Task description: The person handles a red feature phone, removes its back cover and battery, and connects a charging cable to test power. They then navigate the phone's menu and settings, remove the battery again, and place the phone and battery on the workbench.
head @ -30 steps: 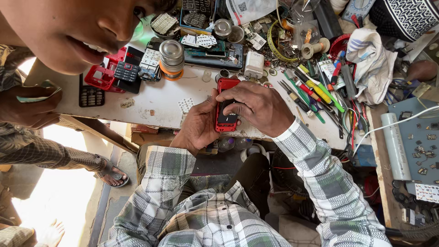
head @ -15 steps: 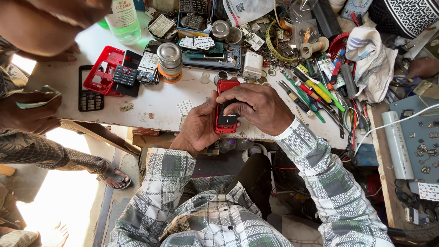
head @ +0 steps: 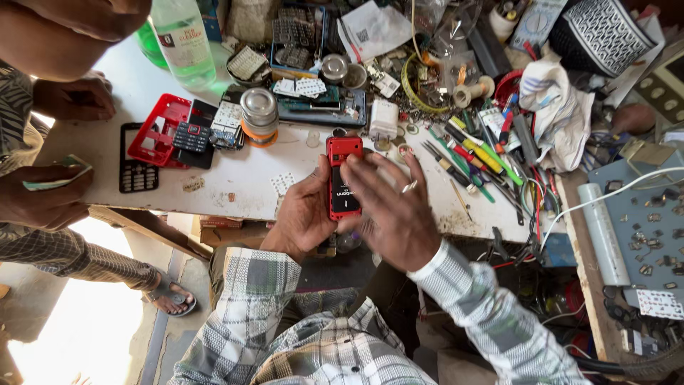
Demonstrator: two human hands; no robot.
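Observation:
My left hand (head: 303,214) grips a red and black keypad phone (head: 340,178) from the left side and holds it upright over the near edge of the white worktable (head: 235,182). My right hand (head: 392,210), with a ring on one finger, hovers over the phone's right side. Its fingers are spread and slightly blurred, and the index fingertip rests near the phone's upper part. Both forearms wear checked sleeves.
Another person stands at the left, one hand (head: 43,196) holding folded paper, the other (head: 75,96) on the table. On the table lie a clear bottle (head: 182,43), red phone shell (head: 160,128), black keypad frame (head: 135,167), metal tin (head: 258,110), white charger (head: 383,117), screwdrivers (head: 477,153) and white cloth (head: 559,107).
My right hand has lifted off the phone's top and spread its fingers. The other person's head has drawn back out of view, uncovering the bottle and the table's far left.

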